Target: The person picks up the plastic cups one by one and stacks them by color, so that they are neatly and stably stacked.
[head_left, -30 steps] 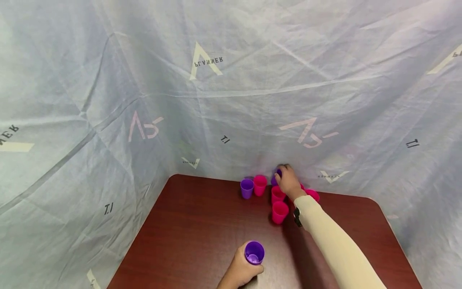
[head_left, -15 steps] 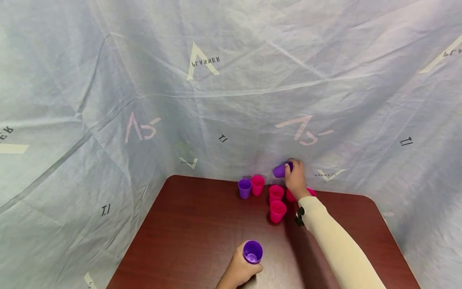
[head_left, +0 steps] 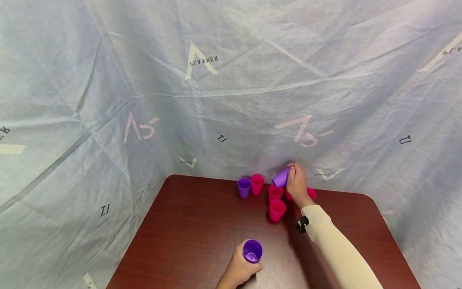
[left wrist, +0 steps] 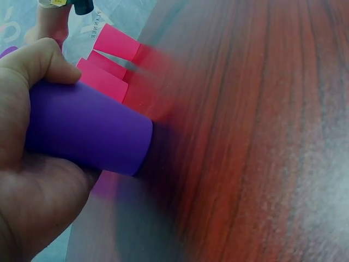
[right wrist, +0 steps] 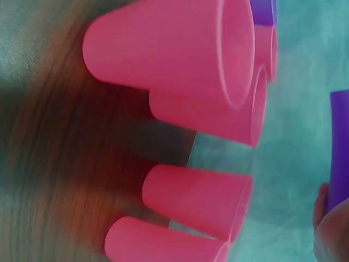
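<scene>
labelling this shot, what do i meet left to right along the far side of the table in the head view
Standing purple cup, pink cup beside it, tilted purple cup, right hand gripping it, rightmost pink cup.

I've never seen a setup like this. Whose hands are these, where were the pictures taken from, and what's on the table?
There is no machine here, just a person's bare hands. The widest picture comes from a camera on the head, looking forward and down; the other two come from cameras on each wrist. The left hand holds a purple cup, mouth up. The right hand holds another purple cup, tilted, above the far side of the table. Standing there are a third purple cup and five pink cups.
</scene>
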### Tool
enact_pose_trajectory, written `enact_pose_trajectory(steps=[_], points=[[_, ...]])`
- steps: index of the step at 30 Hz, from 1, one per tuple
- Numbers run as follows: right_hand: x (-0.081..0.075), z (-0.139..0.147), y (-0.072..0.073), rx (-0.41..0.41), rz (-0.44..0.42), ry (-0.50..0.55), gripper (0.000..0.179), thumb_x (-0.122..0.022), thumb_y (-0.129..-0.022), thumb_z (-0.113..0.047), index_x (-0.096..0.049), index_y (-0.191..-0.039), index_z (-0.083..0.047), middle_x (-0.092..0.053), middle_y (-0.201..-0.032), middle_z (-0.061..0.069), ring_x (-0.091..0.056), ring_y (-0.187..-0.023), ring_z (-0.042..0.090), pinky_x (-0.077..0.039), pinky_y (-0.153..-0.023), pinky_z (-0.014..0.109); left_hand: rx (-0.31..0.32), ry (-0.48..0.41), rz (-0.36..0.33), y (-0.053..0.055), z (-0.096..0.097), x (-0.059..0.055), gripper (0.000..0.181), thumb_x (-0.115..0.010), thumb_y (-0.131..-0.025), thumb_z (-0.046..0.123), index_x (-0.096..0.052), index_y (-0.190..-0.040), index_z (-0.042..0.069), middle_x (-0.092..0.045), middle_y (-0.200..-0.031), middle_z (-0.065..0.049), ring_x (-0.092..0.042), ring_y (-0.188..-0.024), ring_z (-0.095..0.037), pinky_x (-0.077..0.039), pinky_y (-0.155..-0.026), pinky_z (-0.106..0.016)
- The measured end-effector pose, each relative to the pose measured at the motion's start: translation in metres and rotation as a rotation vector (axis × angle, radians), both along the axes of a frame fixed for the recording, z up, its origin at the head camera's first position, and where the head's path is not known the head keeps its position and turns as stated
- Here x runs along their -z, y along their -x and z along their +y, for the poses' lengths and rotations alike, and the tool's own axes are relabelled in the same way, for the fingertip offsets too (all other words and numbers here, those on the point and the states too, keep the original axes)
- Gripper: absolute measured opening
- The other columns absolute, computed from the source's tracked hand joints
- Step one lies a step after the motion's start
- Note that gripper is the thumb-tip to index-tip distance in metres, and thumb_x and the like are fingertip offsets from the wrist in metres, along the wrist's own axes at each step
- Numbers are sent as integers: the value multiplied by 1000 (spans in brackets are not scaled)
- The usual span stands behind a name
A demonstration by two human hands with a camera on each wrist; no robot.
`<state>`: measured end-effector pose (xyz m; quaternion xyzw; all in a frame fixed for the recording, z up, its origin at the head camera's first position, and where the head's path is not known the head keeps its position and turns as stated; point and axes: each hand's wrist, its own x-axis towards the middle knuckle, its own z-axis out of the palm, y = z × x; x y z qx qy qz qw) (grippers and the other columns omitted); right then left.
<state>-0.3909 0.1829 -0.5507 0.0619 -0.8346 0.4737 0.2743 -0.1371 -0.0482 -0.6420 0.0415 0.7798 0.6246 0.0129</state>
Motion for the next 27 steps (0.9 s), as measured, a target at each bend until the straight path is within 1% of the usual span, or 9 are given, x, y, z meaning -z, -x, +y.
enact_pose_trajectory(steps=[5, 9, 12, 14, 16, 19, 22, 24, 27], points=[[-4, -12, -14, -58, 4, -3, 28, -43, -107, -12, -67, -111, 0, -70, -106, 25, -63, -98, 38, -47, -88, 44, -11, 0, 1, 3, 3, 1, 61, -87, -65, 3, -68, -120, 18, -73, -105, 3, -68, -100, -7, -56, -94, -28], [-8, -21, -24, -125, 65, -15, 25, -47, -106, -9, -70, -105, -1, -72, -98, 20, -63, -88, 31, -47, -80, 35, -12, -1, -3, 6, 5, 3, 60, -88, -65, 3, -68, -120, 18, -73, -105, 4, -67, -99, -6, -56, -94, -28], [-9, -28, -30, -189, 143, -76, 23, -49, -104, -7, -71, -102, -3, -72, -93, 16, -64, -84, 28, -49, -77, 35, -22, 12, 10, 10, 6, 4, 61, -88, -65, 3, -68, -121, 17, -73, -105, 4, -67, -98, -4, -56, -94, -28], [-9, -33, -35, -233, 186, -130, 21, -50, -103, -7, -71, -101, -4, -73, -93, 14, -65, -85, 27, -51, -78, 37, -23, 16, 23, 10, 6, 5, 61, -87, -65, 3, -68, -121, 17, -74, -104, 4, -67, -98, -4, -57, -94, -29], [-8, -36, -41, -272, 212, -171, 20, -50, -102, -6, -70, -101, -5, -73, -94, 13, -66, -86, 25, -52, -79, 38, -21, 19, 33, 11, 6, 5, 61, -87, -65, 3, -68, -121, 16, -74, -104, 3, -67, -98, -5, -57, -94, -29], [-7, -41, -52, -320, 212, -180, 19, -51, -101, -4, -70, -100, -4, -74, -96, 11, -66, -87, 22, -53, -79, 35, -13, 14, 34, 11, 6, 5, 61, -87, -65, 3, -68, -121, 17, -74, -104, 3, -68, -98, -6, -57, -94, -29], [-7, -43, -61, -345, 199, -170, 19, -52, -100, -4, -71, -99, -3, -74, -95, 12, -65, -84, 20, -52, -77, 32, -7, 8, 30, 11, 7, 5, 60, -87, -65, 3, -68, -121, 17, -74, -105, 2, -68, -99, -7, -57, -93, -28], [-6, -44, -67, -345, 189, -171, 18, -52, -100, -5, -71, -99, -4, -74, -93, 11, -64, -82, 19, -52, -75, 30, -3, -1, 32, 11, 7, 5, 60, -87, -65, 2, -68, -120, 17, -74, -105, 2, -68, -99, -8, -56, -93, -28], [-3, -44, -74, -323, 185, -182, 18, -54, -99, -5, -71, -97, -7, -73, -89, 8, -63, -78, 15, -52, -72, 28, 3, -6, 44, 10, 7, 6, 59, -87, -66, 2, -68, -120, 17, -74, -104, 2, -68, -97, -7, -57, -92, -27]])
